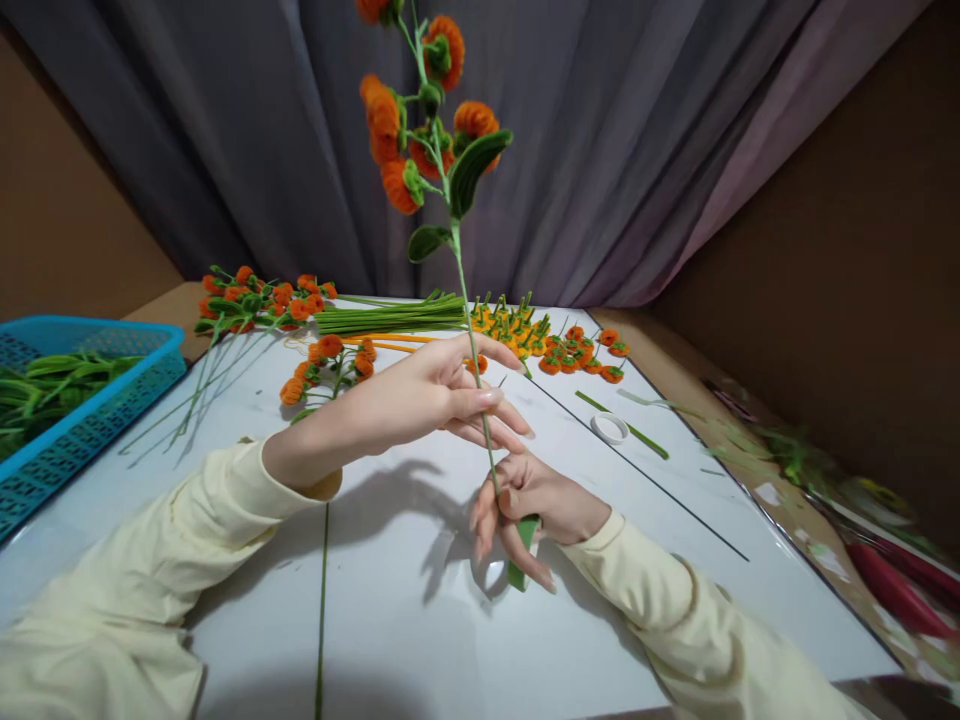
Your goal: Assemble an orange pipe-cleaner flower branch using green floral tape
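On my feed, left hand point(420, 395) and right hand point(547, 500) pinch a slender, wiry green stem point(466, 300); loosening either could tip the round, fuzzy orange blooms point(384, 122) above.

A tall flower point(455, 228) with fuzzy orange blooms point(382, 118) leans slightly, its thin green stem point(465, 285) above the table point(405, 640), between its side edges. Green tape point(517, 576) hangs near the stem's bottom.

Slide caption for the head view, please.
Left hand and right hand hold an orange-flowered stem above a white table.
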`<state>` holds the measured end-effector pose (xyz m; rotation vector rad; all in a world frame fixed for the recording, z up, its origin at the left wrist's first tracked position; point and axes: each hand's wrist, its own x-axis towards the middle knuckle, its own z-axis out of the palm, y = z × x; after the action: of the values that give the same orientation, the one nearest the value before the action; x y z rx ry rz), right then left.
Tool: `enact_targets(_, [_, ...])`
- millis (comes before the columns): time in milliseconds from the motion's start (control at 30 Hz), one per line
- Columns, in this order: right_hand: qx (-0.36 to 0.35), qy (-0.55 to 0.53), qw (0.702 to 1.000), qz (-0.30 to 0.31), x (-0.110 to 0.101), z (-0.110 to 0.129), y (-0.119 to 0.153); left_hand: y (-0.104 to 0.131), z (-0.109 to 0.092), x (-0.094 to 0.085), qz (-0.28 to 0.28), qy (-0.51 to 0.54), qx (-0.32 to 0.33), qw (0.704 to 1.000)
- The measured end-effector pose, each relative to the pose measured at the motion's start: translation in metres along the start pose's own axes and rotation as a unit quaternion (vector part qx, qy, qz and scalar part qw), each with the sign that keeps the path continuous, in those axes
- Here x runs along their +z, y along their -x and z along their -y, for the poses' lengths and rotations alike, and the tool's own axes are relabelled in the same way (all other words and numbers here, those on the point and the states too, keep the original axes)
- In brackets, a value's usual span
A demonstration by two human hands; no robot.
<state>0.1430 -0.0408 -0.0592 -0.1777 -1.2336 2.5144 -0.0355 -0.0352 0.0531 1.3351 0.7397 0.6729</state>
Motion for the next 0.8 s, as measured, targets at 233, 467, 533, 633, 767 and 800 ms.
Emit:
enact_targets(233, [-0.004,-0.013,1.0,-0.009,-0.001,0.001,0.0,0.0,-0.005,-0.001,-0.034,-0.06,0.041,0.997])
enact_targets(467, [-0.014,-0.056,0.998,0.006,-0.005,-0.006,-0.002,0.0,-0.002,-0.003,-0.031,-0.063,0.074,0.995])
enact_targets(533, [-0.01,-0.064,0.998,0.012,-0.006,-0.008,-0.003,0.0,-0.002,-0.003,-0.03,-0.058,0.075,0.995])
enact_targets(633, [-0.015,-0.064,0.998,0.014,-0.006,-0.01,-0.005,0.0,-0.001,-0.002,-0.031,-0.051,0.072,0.996])
enact_targets(767, [-0.033,-0.029,0.999,-0.013,-0.002,-0.008,-0.005,0.001,0.0,-0.002,-0.032,-0.045,0.061,0.997])
enact_targets(800, [-0.036,-0.016,0.999,-0.021,-0.001,-0.007,-0.005,0.001,0.0,-0.002,-0.036,-0.048,0.06,0.996])
